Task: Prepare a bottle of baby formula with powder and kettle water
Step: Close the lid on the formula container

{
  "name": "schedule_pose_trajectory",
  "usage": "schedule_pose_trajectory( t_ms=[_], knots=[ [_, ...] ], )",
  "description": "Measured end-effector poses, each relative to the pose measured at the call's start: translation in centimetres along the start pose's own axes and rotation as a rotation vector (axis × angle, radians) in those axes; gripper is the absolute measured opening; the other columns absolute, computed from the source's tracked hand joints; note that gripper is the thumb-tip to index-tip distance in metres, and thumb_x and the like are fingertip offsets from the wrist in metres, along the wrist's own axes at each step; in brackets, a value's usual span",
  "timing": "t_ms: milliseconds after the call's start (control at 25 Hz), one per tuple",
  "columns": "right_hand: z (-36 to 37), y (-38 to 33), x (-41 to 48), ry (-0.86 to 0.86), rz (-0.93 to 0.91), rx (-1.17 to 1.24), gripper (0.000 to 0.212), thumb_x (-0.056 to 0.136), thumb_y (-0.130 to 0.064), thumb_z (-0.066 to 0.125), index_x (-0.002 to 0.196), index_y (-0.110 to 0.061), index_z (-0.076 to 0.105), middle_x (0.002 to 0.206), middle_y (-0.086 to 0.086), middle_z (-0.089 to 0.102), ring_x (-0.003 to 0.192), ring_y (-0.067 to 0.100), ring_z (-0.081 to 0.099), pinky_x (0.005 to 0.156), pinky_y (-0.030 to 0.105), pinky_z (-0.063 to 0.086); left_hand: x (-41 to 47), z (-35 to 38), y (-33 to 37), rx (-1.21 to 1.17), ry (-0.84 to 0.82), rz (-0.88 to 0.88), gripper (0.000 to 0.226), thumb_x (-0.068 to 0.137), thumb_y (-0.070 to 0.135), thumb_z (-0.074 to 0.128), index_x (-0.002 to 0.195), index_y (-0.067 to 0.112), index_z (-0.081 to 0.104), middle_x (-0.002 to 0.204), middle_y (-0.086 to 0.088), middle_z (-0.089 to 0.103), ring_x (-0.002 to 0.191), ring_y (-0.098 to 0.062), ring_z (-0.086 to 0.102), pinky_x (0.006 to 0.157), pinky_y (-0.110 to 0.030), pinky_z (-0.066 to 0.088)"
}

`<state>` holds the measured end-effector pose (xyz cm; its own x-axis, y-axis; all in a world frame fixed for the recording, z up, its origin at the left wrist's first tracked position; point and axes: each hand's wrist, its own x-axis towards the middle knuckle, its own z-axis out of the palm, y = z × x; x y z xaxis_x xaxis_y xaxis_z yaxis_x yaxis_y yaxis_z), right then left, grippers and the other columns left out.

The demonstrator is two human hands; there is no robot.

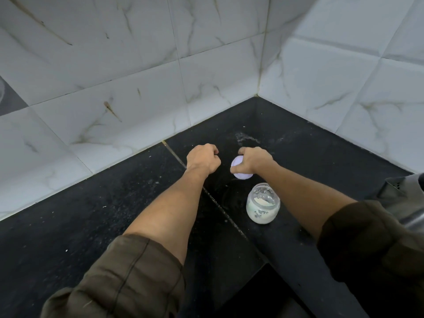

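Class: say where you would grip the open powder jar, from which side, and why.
Grip the jar round its wide belly, below the neck, from its left: it stands upright and open, so a side hold keeps it level and fingers out of the powder. The left hand looks free; the right hand holds the lid.

— What is worn on the arms?
— Dark olive-brown cloth: the left sleeve (119,278) is seen at lower left, the right sleeve (371,239) at lower right.
— And the cuffs?
— Both are bunched in folds, and a stitched seam is seen on the left one. The left hand (203,158) and right hand (254,160) are left bare.
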<state>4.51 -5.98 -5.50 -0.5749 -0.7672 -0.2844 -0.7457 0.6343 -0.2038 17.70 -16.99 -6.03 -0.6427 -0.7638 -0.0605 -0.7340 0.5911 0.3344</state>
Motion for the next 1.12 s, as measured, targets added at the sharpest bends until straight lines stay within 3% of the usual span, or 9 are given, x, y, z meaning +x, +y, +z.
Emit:
schedule_pose_trajectory(
  t_ms=[160, 320, 480, 720, 840, 920, 1040, 1120],
  knots=[
    [-1.9, 1.4, -2.1, 0.269, -0.001, 0.346, 0.069, 0.077, -0.059, 0.075, 0.13, -0.02, 0.054, 0.124, 0.011, 0.061, 0.111, 0.032, 0.061, 0.083, 0.037, 0.049, -1.9, -1.0, 2.5, -0.021, 0.013, 0.032, 0.04, 0.096, 0.017, 0.057, 0.134, 0.024, 0.067, 0.128, -0.004, 0.071, 0.119, -0.027, 0.064, 0.095, -0.037, 0.052],
    [-2.5, 2.4, -6.2, 0.409, -0.002, 0.564, 0.064, 0.07, -0.054, 0.084, 0.112, -0.019, 0.05, 0.11, 0.0, 0.06, 0.097, 0.021, 0.059, 0.074, 0.032, 0.045, -4.5, -1.3, 4.6, -0.05, 0.036, 0.06, 0.045, 0.097, 0.018, 0.057, 0.14, 0.025, 0.062, 0.13, -0.004, 0.07, 0.121, -0.028, 0.063, 0.098, -0.039, 0.051],
    [-2.2, 3.8, -10.6, 0.466, -0.052, 0.563, 0.052, 0.071, -0.058, 0.083, 0.092, -0.02, 0.055, 0.096, -0.005, 0.061, 0.09, 0.016, 0.059, 0.066, 0.027, 0.042, -7.4, -0.9, 5.6, -0.107, 0.042, 0.061, 0.052, 0.096, 0.02, 0.055, 0.148, 0.024, 0.052, 0.13, -0.002, 0.07, 0.121, -0.028, 0.063, 0.101, -0.043, 0.053],
    [-0.3, 5.5, -15.2, 0.398, -0.084, 0.392, 0.046, 0.072, -0.054, 0.084, 0.075, -0.021, 0.052, 0.1, -0.001, 0.058, 0.086, 0.018, 0.059, 0.066, 0.028, 0.042, -11.7, 0.8, 6.1, -0.134, -0.095, 0.073, 0.067, 0.09, 0.017, 0.059, 0.155, 0.024, 0.042, 0.143, 0.002, 0.062, 0.129, -0.026, 0.058, 0.102, -0.043, 0.051],
    [1.2, 5.8, -16.3, 0.375, -0.097, 0.328, 0.044, 0.074, -0.052, 0.085, 0.08, -0.02, 0.055, 0.106, 0.001, 0.058, 0.09, 0.02, 0.061, 0.074, 0.032, 0.049, -13.3, 2.3, 5.8, -0.154, -0.161, 0.072, 0.074, 0.086, 0.024, 0.066, 0.155, 0.024, 0.04, 0.146, 0.0, 0.059, 0.131, -0.027, 0.056, 0.104, -0.044, 0.05],
    [2.0, 6.1, -16.5, 0.37, -0.106, 0.298, 0.044, 0.075, -0.054, 0.083, 0.097, -0.022, 0.061, 0.112, 0.0, 0.058, 0.098, 0.022, 0.061, 0.078, 0.031, 0.049, -14.1, 3.3, 5.4, -0.158, -0.171, 0.075, 0.08, 0.084, 0.026, 0.069, 0.157, 0.021, 0.037, 0.15, -0.003, 0.055, 0.134, -0.027, 0.054, 0.105, -0.044, 0.049],
    [2.8, 6.2, -16.6, 0.333, -0.112, 0.271, 0.062, 0.079, -0.057, 0.079, 0.132, -0.027, 0.063, 0.128, 0.0, 0.057, 0.113, 0.023, 0.06, 0.091, 0.033, 0.05, -14.8, 4.5, 4.9, -0.181, -0.177, 0.111, 0.093, 0.082, 0.027, 0.077, 0.161, 0.017, 0.029, 0.158, -0.007, 0.045, 0.143, -0.028, 0.045, 0.112, -0.043, 0.044],
    [3.0, 6.1, -16.6, 0.319, -0.11, 0.257, 0.068, 0.08, -0.057, 0.078, 0.138, -0.026, 0.064, 0.134, 0.001, 0.057, 0.118, 0.024, 0.06, 0.098, 0.036, 0.05, -14.9, 4.8, 4.8, -0.202, -0.169, 0.123, 0.101, 0.079, 0.037, 0.084, 0.161, 0.017, 0.03, 0.158, -0.005, 0.045, 0.144, -0.027, 0.043, 0.113, -0.044, 0.042]
  ],
)
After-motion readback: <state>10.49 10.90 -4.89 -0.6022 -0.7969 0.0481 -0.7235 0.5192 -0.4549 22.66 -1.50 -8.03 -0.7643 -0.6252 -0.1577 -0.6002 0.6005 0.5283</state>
